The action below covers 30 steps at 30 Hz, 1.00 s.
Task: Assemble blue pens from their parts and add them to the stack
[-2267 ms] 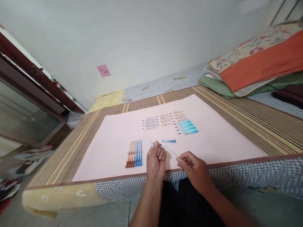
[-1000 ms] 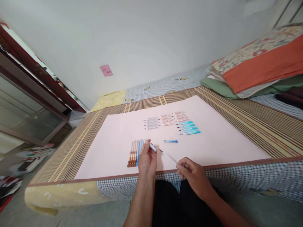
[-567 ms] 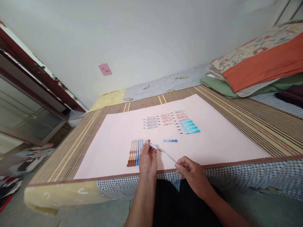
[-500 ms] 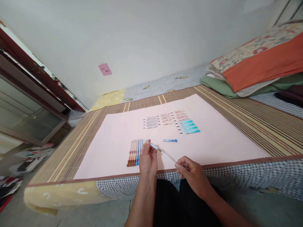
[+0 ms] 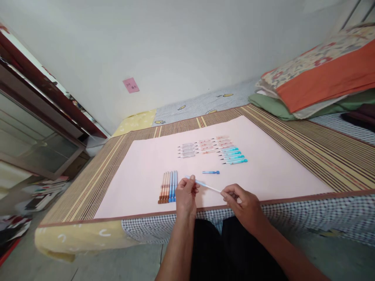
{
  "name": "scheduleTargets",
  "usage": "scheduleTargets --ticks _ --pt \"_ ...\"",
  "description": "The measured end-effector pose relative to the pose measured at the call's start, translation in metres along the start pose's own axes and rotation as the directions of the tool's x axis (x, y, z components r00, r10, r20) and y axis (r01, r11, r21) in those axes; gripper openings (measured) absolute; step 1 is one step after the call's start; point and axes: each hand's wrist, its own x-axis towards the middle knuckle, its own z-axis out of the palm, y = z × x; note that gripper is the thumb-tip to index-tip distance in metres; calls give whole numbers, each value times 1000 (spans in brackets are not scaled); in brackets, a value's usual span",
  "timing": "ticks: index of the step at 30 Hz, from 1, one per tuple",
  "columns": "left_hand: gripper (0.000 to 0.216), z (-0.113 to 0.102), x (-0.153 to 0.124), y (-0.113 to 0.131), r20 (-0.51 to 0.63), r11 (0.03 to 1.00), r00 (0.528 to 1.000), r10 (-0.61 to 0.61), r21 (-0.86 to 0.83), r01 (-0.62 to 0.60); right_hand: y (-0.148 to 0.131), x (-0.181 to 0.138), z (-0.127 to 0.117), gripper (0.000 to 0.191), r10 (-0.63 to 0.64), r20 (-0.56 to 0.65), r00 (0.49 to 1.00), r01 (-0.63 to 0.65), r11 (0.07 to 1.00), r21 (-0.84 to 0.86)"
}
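Note:
My left hand point(image 5: 186, 194) pinches a light blue pen barrel point(image 5: 198, 182) above the near edge of a pink sheet point(image 5: 140, 171). My right hand point(image 5: 244, 203) pinches the thin white refill point(image 5: 213, 188), whose far end meets the barrel's open end. Just left of my left hand lies a tight row of finished pens point(image 5: 168, 187), brown ones and blue ones. A loose blue pen cap point(image 5: 211, 172) lies just beyond the hands. Farther back sit rows of clear barrels and refills point(image 5: 202, 147) and teal pen parts point(image 5: 233, 155).
The pink sheet lies on a striped woven mat point(image 5: 322, 148) over a bed with a checked cover point(image 5: 293, 218). Folded bedding and an orange pillow point(image 5: 319, 78) are stacked at the far right. A glass-doored cabinet point(image 5: 32, 132) and papers on the floor point(image 5: 32, 195) are at the left.
The refill has gone from apart from the barrel to joined with it. My right hand has risen toward the left hand, and the barrel and refill now lie closer to level.

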Motion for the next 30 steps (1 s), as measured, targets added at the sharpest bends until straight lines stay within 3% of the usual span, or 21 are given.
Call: scheduleTargets --ticks 5,11,15,24,30 --pt "37 5 -22 -9 145 996 986 -81 -12 84 -8 0 -3 22 5 -36 999 -2 997 79" --pt "34 7 -45 -8 192 968 966 -170 -149 200 -15 -6 -15 27 80 -61 995 -58 954 292" --pt "31 8 -62 -3 225 964 964 -141 -190 185 -21 -12 -22 28 111 -62 992 -73 899 432" --pt "25 7 -84 1 212 954 972 -106 -253 159 -39 -28 -31 37 62 37 997 -72 826 559" --pt "10 -11 -79 5 146 919 976 -160 -339 201 -39 -26 -3 36 35 81 996 -74 826 558"
